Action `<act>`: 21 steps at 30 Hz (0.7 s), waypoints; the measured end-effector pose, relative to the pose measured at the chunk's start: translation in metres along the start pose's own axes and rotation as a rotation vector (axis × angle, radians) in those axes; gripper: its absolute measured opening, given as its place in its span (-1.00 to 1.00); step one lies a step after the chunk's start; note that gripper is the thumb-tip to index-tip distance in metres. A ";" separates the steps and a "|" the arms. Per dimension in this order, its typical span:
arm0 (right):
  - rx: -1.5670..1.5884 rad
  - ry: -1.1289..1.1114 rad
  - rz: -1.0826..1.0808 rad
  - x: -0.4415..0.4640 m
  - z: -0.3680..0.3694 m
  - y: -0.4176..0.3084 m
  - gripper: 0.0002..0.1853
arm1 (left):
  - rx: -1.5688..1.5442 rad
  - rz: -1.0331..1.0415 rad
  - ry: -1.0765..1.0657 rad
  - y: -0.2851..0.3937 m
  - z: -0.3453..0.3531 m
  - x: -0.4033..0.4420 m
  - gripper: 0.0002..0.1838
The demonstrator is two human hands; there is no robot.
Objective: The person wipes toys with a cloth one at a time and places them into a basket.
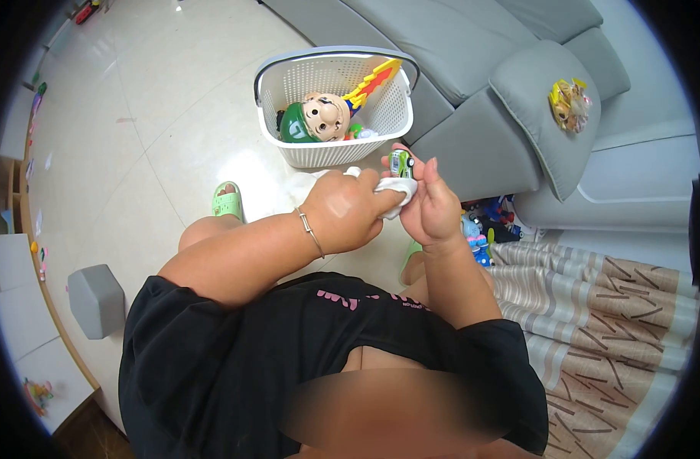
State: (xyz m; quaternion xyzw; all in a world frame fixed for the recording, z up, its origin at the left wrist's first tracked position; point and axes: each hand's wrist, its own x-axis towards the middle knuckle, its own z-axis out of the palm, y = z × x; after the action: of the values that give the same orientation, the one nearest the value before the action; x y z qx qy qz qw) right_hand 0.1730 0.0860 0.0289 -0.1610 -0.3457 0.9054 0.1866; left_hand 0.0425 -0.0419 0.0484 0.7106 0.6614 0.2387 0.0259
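My left hand (341, 213), with a bracelet at the wrist, is closed on a white cloth (397, 187). The cloth bunches out past its fingers and touches the lower part of a small green toy car (400, 164). That car rests in my right hand (433, 206), which is palm up with fingers curled behind it and the thumb raised. Just beyond both hands stands a white perforated basket (319, 157) with a grey handle. Inside are a toy head with a green cap (317, 118) and a yellow and red toy piece (377, 83).
A grey sofa (472, 145) runs along the right, with a cushion (530, 92) bearing a yellow plastic packet (569, 105). Several toys (488, 226) lie by its base near a patterned curtain (595, 306). A grey stool (96, 301) and white cabinet (25, 283) are at left.
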 end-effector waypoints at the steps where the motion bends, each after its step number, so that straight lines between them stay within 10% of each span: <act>1: 0.000 -0.001 0.004 0.002 -0.002 0.001 -0.41 | -0.001 -0.004 0.000 0.001 0.000 -0.002 -0.52; 21: 0.190 -0.140 0.047 0.005 -0.009 0.000 -0.62 | -0.139 -0.039 0.105 -0.010 -0.012 0.000 -0.49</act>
State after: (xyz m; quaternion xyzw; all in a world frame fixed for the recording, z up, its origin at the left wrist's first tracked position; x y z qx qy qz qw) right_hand 0.1725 0.0931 0.0221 -0.0870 -0.2667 0.9472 0.1551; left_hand 0.0288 -0.0441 0.0558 0.6806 0.6573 0.3205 0.0452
